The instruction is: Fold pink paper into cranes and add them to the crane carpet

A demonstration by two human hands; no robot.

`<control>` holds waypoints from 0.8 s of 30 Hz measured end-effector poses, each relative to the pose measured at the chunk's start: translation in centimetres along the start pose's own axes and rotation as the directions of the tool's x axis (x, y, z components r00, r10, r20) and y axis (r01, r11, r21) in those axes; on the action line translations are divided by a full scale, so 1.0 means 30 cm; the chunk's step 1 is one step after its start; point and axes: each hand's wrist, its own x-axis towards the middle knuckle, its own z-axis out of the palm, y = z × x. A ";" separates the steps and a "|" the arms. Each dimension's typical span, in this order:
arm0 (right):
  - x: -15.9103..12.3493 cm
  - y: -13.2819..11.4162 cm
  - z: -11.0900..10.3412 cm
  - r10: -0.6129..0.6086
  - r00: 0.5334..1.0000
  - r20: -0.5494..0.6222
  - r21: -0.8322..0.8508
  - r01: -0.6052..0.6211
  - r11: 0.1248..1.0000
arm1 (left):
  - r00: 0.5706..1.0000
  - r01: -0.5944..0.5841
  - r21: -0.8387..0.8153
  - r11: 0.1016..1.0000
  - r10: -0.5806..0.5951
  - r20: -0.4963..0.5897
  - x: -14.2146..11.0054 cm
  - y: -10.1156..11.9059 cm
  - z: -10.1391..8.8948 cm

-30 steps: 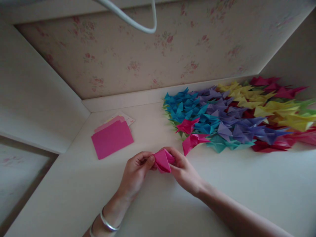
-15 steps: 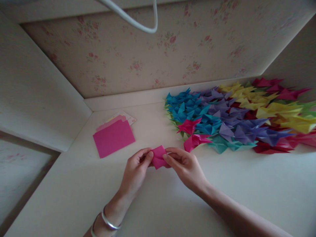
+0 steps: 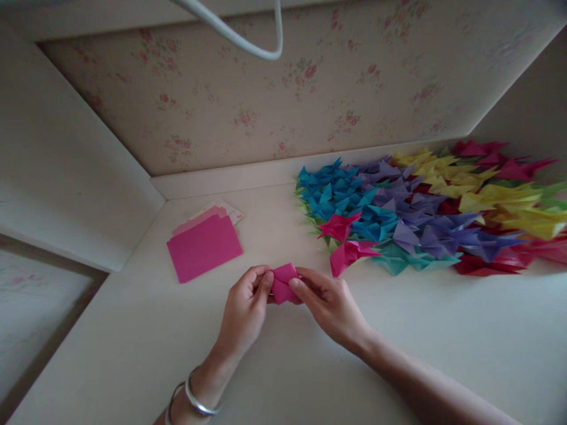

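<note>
Head view: a small, folded piece of bright pink paper (image 3: 282, 283) is just below the centre, over the white, smooth table (image 3: 283, 372); whether it touches the surface I cannot tell. The left hand (image 3: 245, 301) has a narrow grip pinching it at eight o'clock, the right hand (image 3: 332, 301) another at four o'clock, thumb on top. The fingertips underneath are hidden, and the creases look too blurred to read with confidence. Towards ten o'clock, a flat magenta paper sheet (image 3: 206, 251) covers most of the pale pink paper sheets (image 3: 195, 221) beneath. At two o'clock, pointed, multicoloured folded-paper figures (image 3: 401, 198) crowd together, cut off at the right edge. At seven o'clock, a silver, ring-shaped bangle (image 3: 195, 402) circles the left wrist; its forearm leaves the bottom edge.
</note>
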 end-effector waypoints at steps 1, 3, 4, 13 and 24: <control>0.000 0.001 0.001 0.010 1.000 0.018 0.029 -0.011 1.000 | 1.000 -0.006 0.015 1.000 0.006 -0.002 -0.001 0.001 0.001; 0.000 0.003 0.002 0.044 0.998 0.032 0.067 -0.046 0.997 | 1.000 -0.009 0.031 0.999 0.009 -0.013 -0.003 0.004 0.005; 0.002 0.004 0.002 0.063 0.997 0.033 0.080 -0.065 0.995 | 1.000 -0.005 0.033 0.999 0.006 -0.017 -0.005 0.006 0.008; -0.002 -0.015 0.012 0.147 0.979 0.141 0.357 -0.189 0.915 | 1.000 -0.013 0.045 0.999 0.013 0.012 -0.014 0.012 0.012; 0.018 -0.027 -0.016 0.216 0.976 -0.006 0.527 -0.181 0.831 | 0.988 -0.139 0.016 0.990 0.138 0.069 -0.035 0.029 0.014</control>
